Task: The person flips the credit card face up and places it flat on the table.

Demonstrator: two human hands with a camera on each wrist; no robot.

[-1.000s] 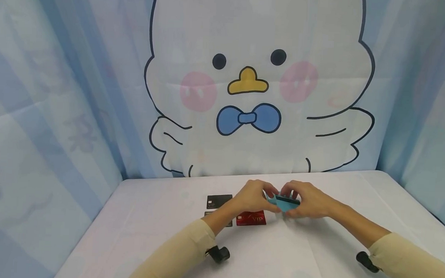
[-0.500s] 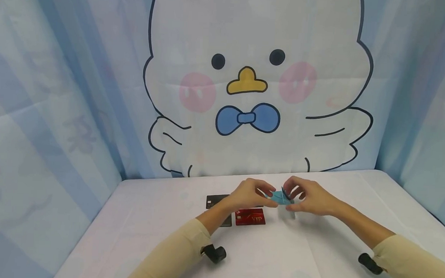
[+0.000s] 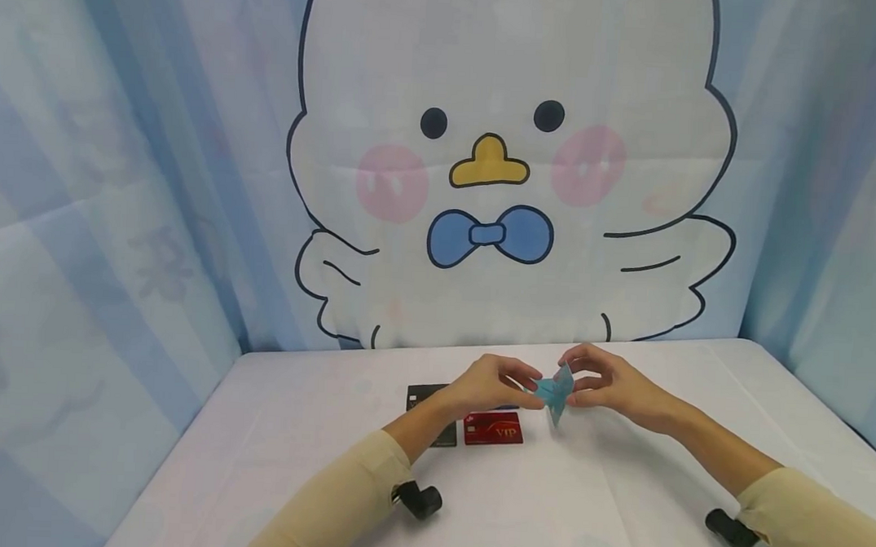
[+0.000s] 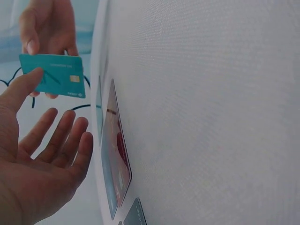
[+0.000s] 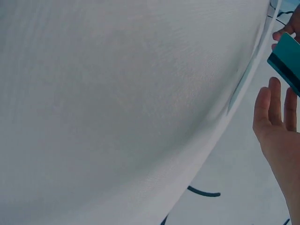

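Observation:
A teal bank card (image 4: 58,75) with a gold chip hangs between the hands above the far part of the table. It is tilted up and its outline looks doubled in the head view. My right hand (image 3: 612,387) holds it, the thumb at its edge and fingertips partly hidden behind it. The left thumb lies straight against the card's chip face, while the other fingers of my left hand (image 4: 51,164) are spread apart from it. In the right wrist view the card's back shows a dark stripe, and two fingers of the right hand stand free.
Left of the hands lie a red VIP card (image 3: 493,428), a black card (image 3: 425,394) and a dark grey card (image 3: 446,435), partly behind the left arm. A pale blue card (image 5: 238,91) lies flat under the hands. A curtain backdrop (image 3: 474,291) stands behind the table (image 3: 583,492).
The teal card has turned from lying nearly level to standing tilted upright. My right hand has drawn slightly up and to the right; the left hand has barely moved.

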